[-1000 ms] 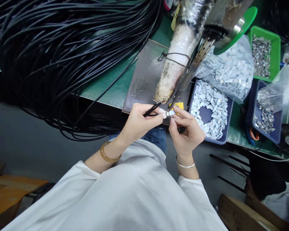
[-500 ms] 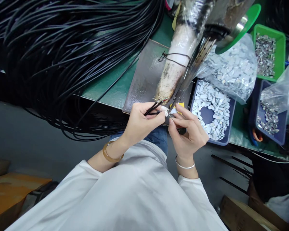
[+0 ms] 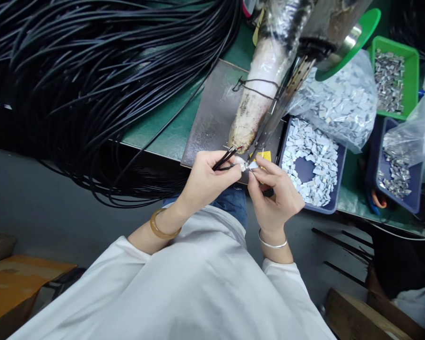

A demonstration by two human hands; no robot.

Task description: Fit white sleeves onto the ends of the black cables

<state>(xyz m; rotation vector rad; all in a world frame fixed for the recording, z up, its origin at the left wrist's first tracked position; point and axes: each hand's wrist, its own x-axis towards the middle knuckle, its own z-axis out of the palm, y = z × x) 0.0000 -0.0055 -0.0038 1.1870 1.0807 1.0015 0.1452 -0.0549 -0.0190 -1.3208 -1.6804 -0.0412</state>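
Observation:
Several black cables (image 3: pixel 225 159) are pinched between the thumb and fingers of my left hand (image 3: pixel 209 182), their stripped ends pointing right. My right hand (image 3: pixel 274 189) is closed, thumb against fingertips, at a small pale piece with thin wires (image 3: pixel 248 166) beside the left fingertips. What exactly the right fingers pinch is too small to make out. Just beyond both hands stands the tip of a soldering-like machine nozzle, a white wrapped tube (image 3: pixel 248 111) tied with dark wire. A yellow piece (image 3: pixel 264 156) lies behind my right fingers.
A large bundle of black cables (image 3: pixel 127 85) covers the bench's left side. To the right are a blue tray (image 3: pixel 341 174) of small white pieces, a plastic bag (image 3: pixel 340 101) of them, a green bin (image 3: pixel 415 75) and another blue tray (image 3: pixel 415 189) of metal parts.
My right fingers have shifted very slightly at the wire ends. Both hands stay in nearly the same place, and the left keeps its hold on the cables.

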